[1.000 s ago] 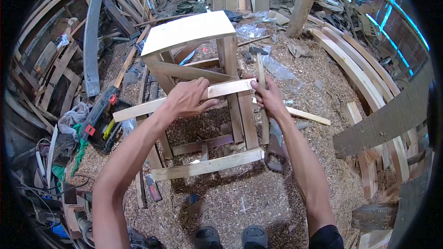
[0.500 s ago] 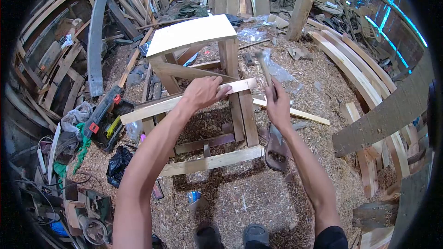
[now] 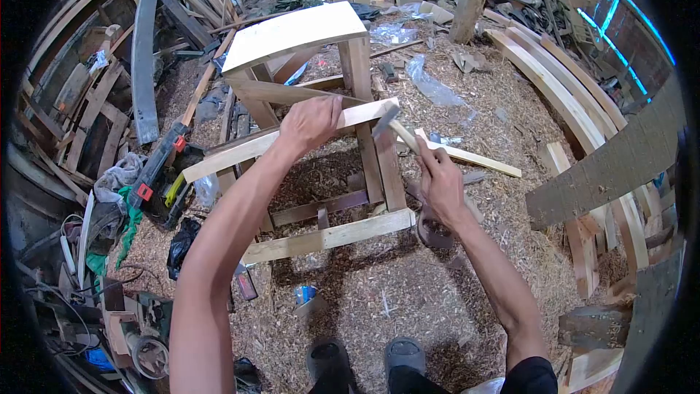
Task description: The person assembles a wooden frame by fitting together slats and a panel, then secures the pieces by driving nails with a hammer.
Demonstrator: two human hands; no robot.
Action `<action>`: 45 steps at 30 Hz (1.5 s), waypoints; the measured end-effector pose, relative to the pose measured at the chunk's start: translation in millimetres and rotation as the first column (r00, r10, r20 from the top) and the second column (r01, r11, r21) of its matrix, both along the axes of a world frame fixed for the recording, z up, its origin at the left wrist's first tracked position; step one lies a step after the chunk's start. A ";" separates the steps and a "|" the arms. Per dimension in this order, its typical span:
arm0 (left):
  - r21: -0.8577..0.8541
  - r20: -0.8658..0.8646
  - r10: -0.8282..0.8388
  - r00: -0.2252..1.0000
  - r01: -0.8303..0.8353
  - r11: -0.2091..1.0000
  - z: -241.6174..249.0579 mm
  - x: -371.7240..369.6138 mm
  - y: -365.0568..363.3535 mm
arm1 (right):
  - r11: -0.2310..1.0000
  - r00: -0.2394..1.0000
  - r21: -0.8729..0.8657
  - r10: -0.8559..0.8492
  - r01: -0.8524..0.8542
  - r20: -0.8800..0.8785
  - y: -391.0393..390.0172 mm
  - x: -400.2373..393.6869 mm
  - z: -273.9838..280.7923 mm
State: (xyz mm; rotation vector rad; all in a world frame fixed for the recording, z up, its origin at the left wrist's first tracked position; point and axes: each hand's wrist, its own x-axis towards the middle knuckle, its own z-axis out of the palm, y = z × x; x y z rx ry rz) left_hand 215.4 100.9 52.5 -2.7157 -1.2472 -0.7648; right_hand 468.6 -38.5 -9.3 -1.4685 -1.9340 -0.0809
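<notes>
A pale wooden strip [image 3: 248,149] lies across the near side of a wooden frame [image 3: 380,168] with a light board [image 3: 299,33] on its far top. My left hand [image 3: 312,125] is closed over the strip, pressing it from above right of its middle. My right hand [image 3: 440,181] grips the handle of a hammer [image 3: 403,133]. The hammer's head is beside the strip's right end. A second pale strip [image 3: 332,236] runs along the bottom of the frame.
An open toolbox [image 3: 162,168] and a black bag [image 3: 182,246] sit on the left. A handsaw [image 3: 435,233] lies right of the frame. A blue can [image 3: 305,294] is near my feet. Curved boards [image 3: 558,98] lie at the right, and wood chips cover the floor.
The hammer has swung down from upright, its head now at the strip's right end. My right hand has turned and lowered. My left hand still holds the strip.
</notes>
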 end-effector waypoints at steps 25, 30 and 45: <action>0.020 -0.021 -0.012 1.000 0.013 1.000 -4.0 2.6 -4.3 | 0.929 0.855 -0.351 -0.273 0.116 -0.440 33.9 -22.0 73.1; -0.028 -0.093 0.019 0.996 -0.021 0.999 10.1 4.7 -17.9 | 0.966 0.846 -0.243 -0.196 0.081 -0.496 51.5 -28.2 70.2; 0.016 -0.224 -0.037 0.974 0.041 0.999 13.8 3.0 -31.1 | 0.999 0.998 0.017 -0.049 0.049 0.048 68.1 -30.4 52.8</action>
